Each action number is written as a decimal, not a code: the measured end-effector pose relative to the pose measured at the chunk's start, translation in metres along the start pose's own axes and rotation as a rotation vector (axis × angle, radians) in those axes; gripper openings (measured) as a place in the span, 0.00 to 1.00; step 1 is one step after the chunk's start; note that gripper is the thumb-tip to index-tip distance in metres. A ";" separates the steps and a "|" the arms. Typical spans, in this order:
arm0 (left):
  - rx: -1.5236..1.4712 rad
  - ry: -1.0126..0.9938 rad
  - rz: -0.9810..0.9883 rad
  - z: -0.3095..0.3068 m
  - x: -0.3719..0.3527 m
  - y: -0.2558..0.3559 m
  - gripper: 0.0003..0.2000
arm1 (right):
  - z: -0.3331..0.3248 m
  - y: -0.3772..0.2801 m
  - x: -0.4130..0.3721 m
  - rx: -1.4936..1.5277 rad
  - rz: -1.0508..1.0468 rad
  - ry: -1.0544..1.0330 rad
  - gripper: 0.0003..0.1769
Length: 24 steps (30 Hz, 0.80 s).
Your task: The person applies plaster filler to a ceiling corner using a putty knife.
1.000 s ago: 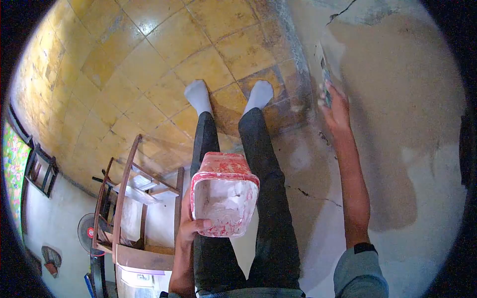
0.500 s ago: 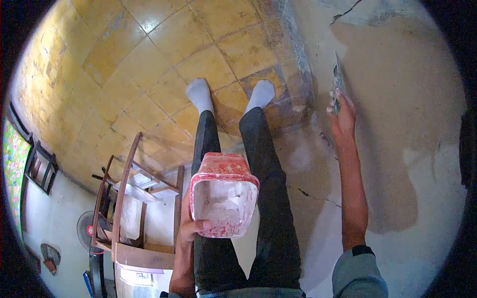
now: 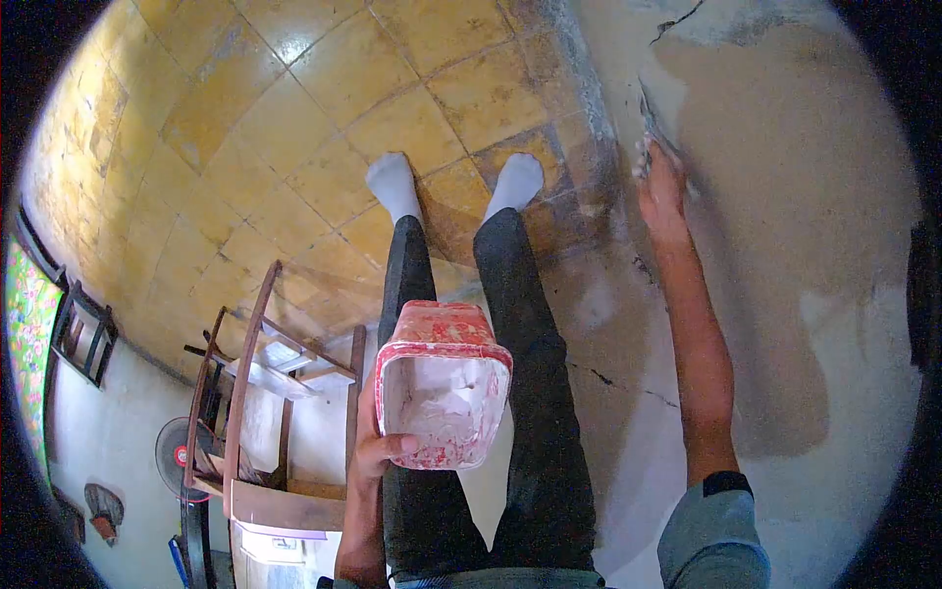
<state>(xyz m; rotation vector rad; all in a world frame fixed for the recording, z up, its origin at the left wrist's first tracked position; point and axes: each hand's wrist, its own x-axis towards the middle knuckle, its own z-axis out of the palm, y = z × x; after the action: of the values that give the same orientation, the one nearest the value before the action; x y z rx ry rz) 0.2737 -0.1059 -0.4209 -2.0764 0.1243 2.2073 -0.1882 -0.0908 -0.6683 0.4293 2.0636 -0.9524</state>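
My left hand (image 3: 381,450) grips a red plastic tub (image 3: 444,326) in front of my legs, its thumb over the near rim. White putty (image 3: 440,407) coats the tub's inside and smears its rim. On the right, my right arm stretches along the wall (image 3: 785,196). My right hand (image 3: 663,185) is closed round a putty knife (image 3: 647,110), whose thin blade points away from me and appears nearly edge-on close to the wall. White residue marks the fingers. A large brownish patch covers the wall beside this hand.
Worn yellow tiles (image 3: 392,59) make up the floor, where my socked feet stand. To the left are a wooden chair (image 3: 235,412), a fan (image 3: 180,454) and a dark-framed stool (image 3: 83,329). Cracks (image 3: 599,376) run through the lower wall.
My right hand with the putty knife has moved slightly left and away from me, and the blade has tilted leftward. The left hand and tub have stayed in place.
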 end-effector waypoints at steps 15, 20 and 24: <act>0.001 -0.026 0.031 0.010 0.008 0.013 0.47 | 0.019 -0.048 -0.027 -0.169 -0.352 -0.156 0.14; 0.001 -0.027 0.044 0.014 0.011 0.016 0.48 | -0.016 -0.044 -0.046 -0.718 -0.735 -0.055 0.13; 0.002 -0.019 0.041 0.012 0.008 0.014 0.48 | -0.026 -0.058 -0.084 -0.240 -0.238 -0.129 0.14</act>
<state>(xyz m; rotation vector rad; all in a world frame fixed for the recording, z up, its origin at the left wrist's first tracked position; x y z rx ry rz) 0.2599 -0.1184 -0.4280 -2.0698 0.1686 2.2485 -0.1840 -0.1070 -0.5639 -0.0042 2.1086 -0.8304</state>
